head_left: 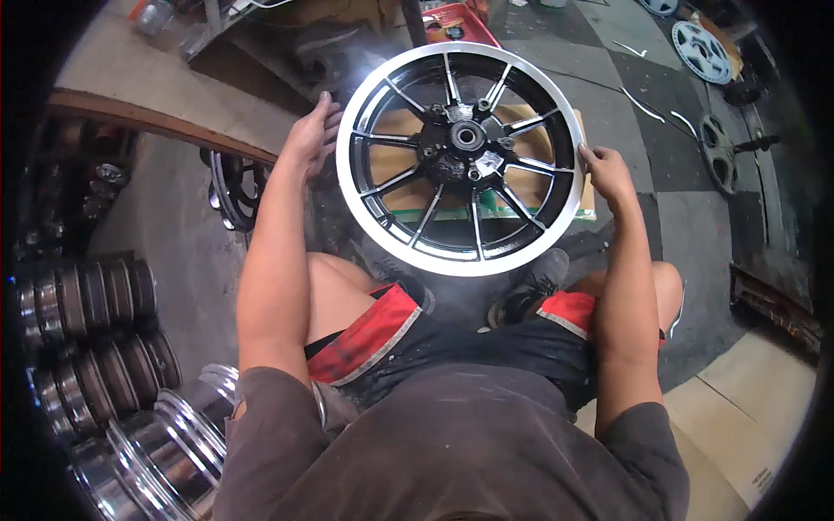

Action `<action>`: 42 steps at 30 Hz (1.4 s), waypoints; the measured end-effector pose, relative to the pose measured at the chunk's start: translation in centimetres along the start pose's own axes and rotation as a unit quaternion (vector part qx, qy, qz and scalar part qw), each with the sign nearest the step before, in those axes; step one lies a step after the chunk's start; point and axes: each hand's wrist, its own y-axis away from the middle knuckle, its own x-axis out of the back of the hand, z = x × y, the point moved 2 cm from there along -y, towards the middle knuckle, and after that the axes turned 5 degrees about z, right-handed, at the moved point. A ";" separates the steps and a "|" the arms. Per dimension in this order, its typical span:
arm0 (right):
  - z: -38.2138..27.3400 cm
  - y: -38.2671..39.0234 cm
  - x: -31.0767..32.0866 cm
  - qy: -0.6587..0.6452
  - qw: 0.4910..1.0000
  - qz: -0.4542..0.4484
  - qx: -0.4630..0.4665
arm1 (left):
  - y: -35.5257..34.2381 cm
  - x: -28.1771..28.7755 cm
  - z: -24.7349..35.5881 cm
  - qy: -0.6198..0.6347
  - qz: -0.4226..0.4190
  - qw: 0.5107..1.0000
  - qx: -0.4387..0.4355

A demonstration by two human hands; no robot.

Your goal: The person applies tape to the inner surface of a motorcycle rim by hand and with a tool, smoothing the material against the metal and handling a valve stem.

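Note:
A motorcycle wheel rim [434,262] with a silver outer band and black-and-silver spokes is held out in front of my knees, its hub facing up. My right hand [608,176] pinches the rim's right edge between thumb and fingers. On the other side, my left hand [314,132] is beside the left edge with its fingers stretched out; whether they touch the rim I cannot tell. Beneath the wheel lies a flat piece of brown cardboard [395,165] with green along its near edge, partly hidden by the spokes.
A wooden bench [165,122] stands at the left, with another black wheel [233,191] below it. Several metal rims [165,443] are stacked at the lower left. A red tray [469,24] sits beyond the wheel. Right, a silver wheel cover [700,52] and white strips [641,104] are on the floor.

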 end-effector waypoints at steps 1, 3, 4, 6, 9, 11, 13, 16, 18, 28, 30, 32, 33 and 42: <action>0.1 0.2 0.3 0.022 0.999 -0.031 -0.022 | 0.0 -0.2 0.0 -0.005 -0.003 1.000 -0.001; 0.3 0.6 0.7 0.029 0.998 -0.059 -0.006 | 0.4 -0.2 0.1 -0.026 -0.027 0.999 -0.011; 0.4 1.1 1.1 0.042 0.996 -0.076 0.021 | 0.4 -0.4 0.1 -0.026 -0.026 0.999 -0.010; 1.5 1.0 1.4 0.049 0.992 -0.075 0.094 | 0.2 -0.6 0.3 -0.056 0.000 0.998 -0.011; 0.9 0.7 1.0 -0.018 0.996 -0.085 0.019 | -1.1 1.3 -0.1 -0.252 0.023 0.963 -0.096; 1.0 1.0 1.1 -0.006 0.998 -0.056 0.018 | -0.6 0.5 0.1 -0.352 0.060 0.921 -0.156; 1.6 0.7 1.1 -0.032 0.999 -0.030 0.025 | 0.1 -0.1 0.4 -0.482 0.077 0.853 -0.185; 1.8 1.0 1.4 -0.036 0.998 -0.006 0.044 | 0.2 -0.4 0.5 -0.482 0.085 0.849 -0.202; 2.1 0.9 1.5 -0.035 0.999 -0.011 0.038 | 0.1 -1.3 0.2 -0.484 0.086 0.849 -0.197; 1.6 1.3 1.1 -0.061 0.996 -0.037 0.055 | 1.9 -6.5 -0.6 -0.568 0.145 0.786 -0.194; 1.6 1.2 0.8 -0.052 0.997 -0.034 0.052 | 1.3 -6.4 -1.5 -0.571 0.161 0.778 -0.209; 1.6 1.1 0.5 -0.056 0.997 -0.038 0.046 | 1.5 -6.6 -1.4 -0.571 0.173 0.775 -0.209; 1.8 1.1 0.7 -0.055 0.997 -0.035 0.045 | 1.6 -6.7 -1.3 -0.570 0.171 0.776 -0.211; 1.0 1.7 0.9 -0.045 0.997 -0.047 0.039 | 0.8 -6.2 -1.3 -0.569 0.163 0.785 -0.183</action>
